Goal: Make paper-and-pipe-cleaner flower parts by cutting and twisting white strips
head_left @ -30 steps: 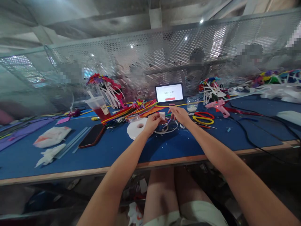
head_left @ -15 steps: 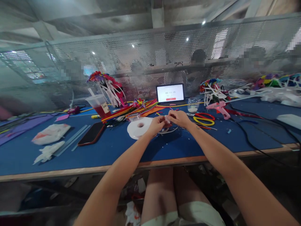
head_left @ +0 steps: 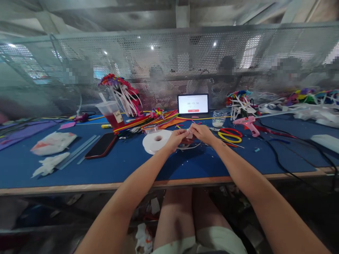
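Observation:
My left hand (head_left: 176, 139) and my right hand (head_left: 201, 133) meet above the middle of the blue tabletop, fingertips pinched together. Between them is a small piece of white ribbon (head_left: 189, 133); its exact shape is too small to make out. Beneath the hands a thin white strip (head_left: 188, 147) curves over the table. Just left of my left hand lies a large white ribbon roll (head_left: 148, 141) on its side. Scissors with red and yellow handles (head_left: 227, 138) rest to the right of my right hand.
A pink glue gun (head_left: 249, 124) with a black cord stands at right. Behind are a tablet showing a timer (head_left: 193, 104), a clear plastic jar (head_left: 218, 119) and colourful pipe cleaners (head_left: 137, 126). On the left are a red drink cup (head_left: 112, 114) and a phone (head_left: 102, 146).
Both hands stay pinched together at nearly the same place, with the white piece showing a little more between the fingertips. The camera view has shifted slightly.

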Demonstrator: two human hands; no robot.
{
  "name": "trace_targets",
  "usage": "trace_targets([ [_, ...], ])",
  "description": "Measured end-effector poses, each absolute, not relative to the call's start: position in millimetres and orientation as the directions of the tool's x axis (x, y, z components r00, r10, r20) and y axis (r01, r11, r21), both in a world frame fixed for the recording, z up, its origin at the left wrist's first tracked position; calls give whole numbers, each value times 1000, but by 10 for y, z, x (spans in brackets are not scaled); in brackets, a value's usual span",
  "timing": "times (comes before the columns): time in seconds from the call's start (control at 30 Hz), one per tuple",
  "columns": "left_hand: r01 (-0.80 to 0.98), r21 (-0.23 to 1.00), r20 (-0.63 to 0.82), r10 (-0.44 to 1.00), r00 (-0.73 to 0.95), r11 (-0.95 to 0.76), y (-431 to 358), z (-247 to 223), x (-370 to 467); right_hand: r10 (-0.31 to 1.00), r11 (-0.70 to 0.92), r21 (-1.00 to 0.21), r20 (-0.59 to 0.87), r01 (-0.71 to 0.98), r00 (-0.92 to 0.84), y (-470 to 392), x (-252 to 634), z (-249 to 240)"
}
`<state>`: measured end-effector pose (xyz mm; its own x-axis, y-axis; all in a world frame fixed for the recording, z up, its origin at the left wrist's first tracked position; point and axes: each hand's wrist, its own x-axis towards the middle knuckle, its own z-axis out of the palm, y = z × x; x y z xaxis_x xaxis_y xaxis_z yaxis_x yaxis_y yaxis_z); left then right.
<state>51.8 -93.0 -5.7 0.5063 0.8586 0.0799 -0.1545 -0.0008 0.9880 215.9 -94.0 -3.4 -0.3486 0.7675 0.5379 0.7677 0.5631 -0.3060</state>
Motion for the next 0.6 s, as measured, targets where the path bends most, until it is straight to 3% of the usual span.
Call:
trace_targets([
  [0.6,-220,950,284,905,317,-221,-895,-109,543,781,585,-404,512,703,-356,-993,2093,-33],
])
